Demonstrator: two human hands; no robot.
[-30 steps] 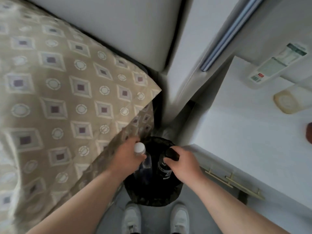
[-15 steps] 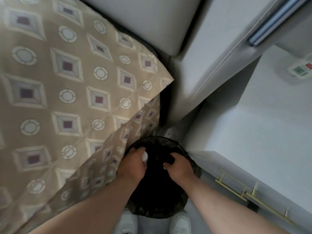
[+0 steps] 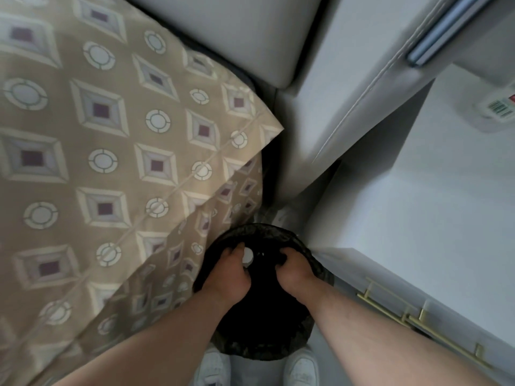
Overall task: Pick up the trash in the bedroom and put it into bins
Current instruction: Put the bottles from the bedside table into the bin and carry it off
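Fingers of our left hand (image 3: 227,277) grasp the white-capped bottle (image 3: 247,256), those of our right hand (image 3: 294,277) we cannot tell, so we should let go low inside the bin (image 3: 264,352) at six o'clock.

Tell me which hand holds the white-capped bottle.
The left hand, on the bedspread side: its bottle shows a white cap. What the right hand curls round is lost in the black bin.

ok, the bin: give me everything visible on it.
The bin is round, lined with a crinkled black bag folded over its rim, dark inside. It stands on the floor between the hanging bedspread and the white cabinet, ahead of the shoes. Both hands reach into its mouth: the left hand grips a white-capped bottle, the right hand curls in shadow.
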